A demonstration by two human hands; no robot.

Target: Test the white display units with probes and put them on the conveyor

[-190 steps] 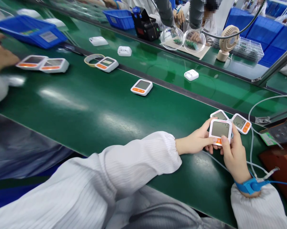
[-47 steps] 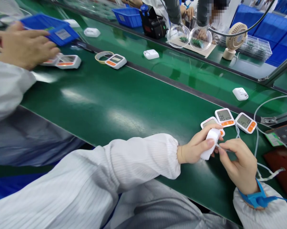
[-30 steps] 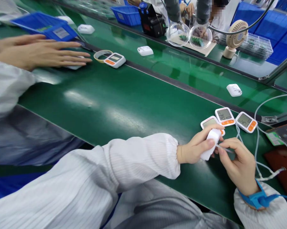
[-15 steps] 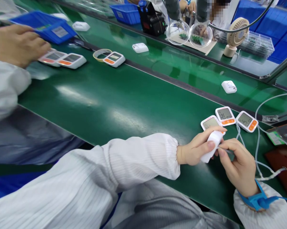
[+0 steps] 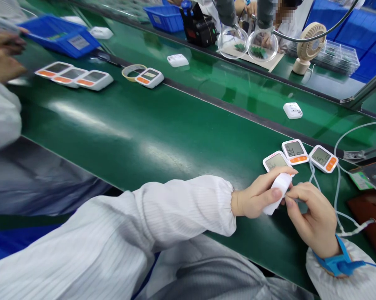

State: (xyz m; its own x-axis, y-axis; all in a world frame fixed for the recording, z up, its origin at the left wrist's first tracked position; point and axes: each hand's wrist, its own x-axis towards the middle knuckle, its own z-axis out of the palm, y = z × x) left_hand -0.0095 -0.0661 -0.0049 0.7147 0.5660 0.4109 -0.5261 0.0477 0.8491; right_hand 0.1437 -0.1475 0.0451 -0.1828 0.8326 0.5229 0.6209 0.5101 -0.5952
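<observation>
My left hand (image 5: pixel 256 196) is wrapped round a white digital monitor (image 5: pixel 280 185) tilted on its edge, its screen turned out of sight. Against the side of this monitor, my right hand (image 5: pixel 314 214) pinches what looks like the end of a thin pale tube, mostly hidden by the fingers. Just beyond my hands lie a monitor with a lit display (image 5: pixel 275 161), partly covered, a second monitor (image 5: pixel 295 151) and a third monitor (image 5: pixel 323 159), with orange buttons on the latter two. Pale tubes (image 5: pixel 337 196) run beside them. A blue wrist strap (image 5: pixel 337 260) circles my right wrist.
On the left, a co-worker's hand (image 5: pixel 2 62) is near a blue bin (image 5: pixel 58 35) and a row of monitors (image 5: pixel 72 76). A tape roll (image 5: pixel 133 71) touches another monitor (image 5: pixel 150 78). White units (image 5: pixel 293 110) lie on the green belt behind. A brown box (image 5: pixel 367 216) stands right.
The co-worker's hand has drawn away leftward, uncovering another monitor in the row. White units on the belt have shifted left. My hands have barely moved, still at the same monitor.
</observation>
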